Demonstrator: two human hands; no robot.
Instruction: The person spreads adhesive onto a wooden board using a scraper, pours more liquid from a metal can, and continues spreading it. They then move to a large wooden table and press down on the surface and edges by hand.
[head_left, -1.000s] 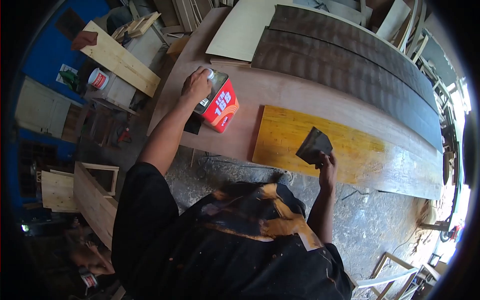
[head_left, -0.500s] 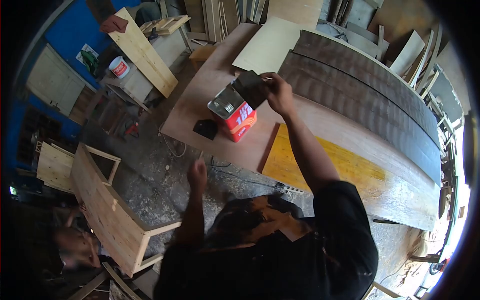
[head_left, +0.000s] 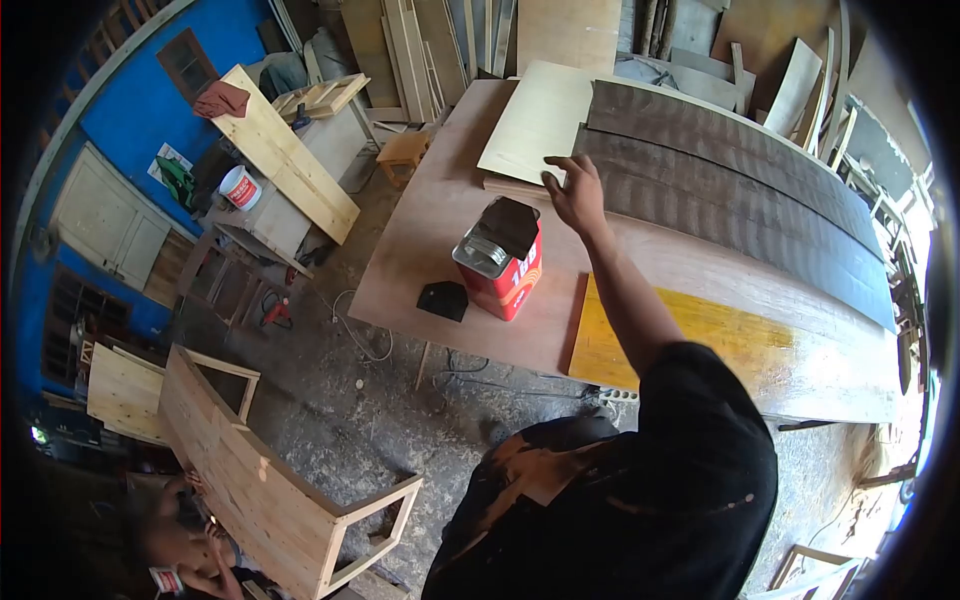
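My right hand (head_left: 577,197) is in the air over the table, beside the pale sheet. Its fingers are bent and apart, with nothing between them. A dark flat piece (head_left: 509,226) rests on top of a red metal can (head_left: 517,284), covering part of the lid. To the can's left, a second dark piece (head_left: 443,300) lies on the wooden tabletop (head_left: 405,265). Close to my right forearm is a yellow-coated board (head_left: 660,325). My left hand is out of view.
Dark brown boards (head_left: 700,150) cover the far right of the table, next to a pale sheet (head_left: 535,120). At lower left a person (head_left: 190,535) is by a wooden frame (head_left: 250,480). A white bucket (head_left: 240,188) stands on a bench. A cable (head_left: 365,345) lies on the floor.
My right hand has let go of the dark piece, which now lies on the can, and has moved away from it. My left hand has left the view. The camera view has shifted.
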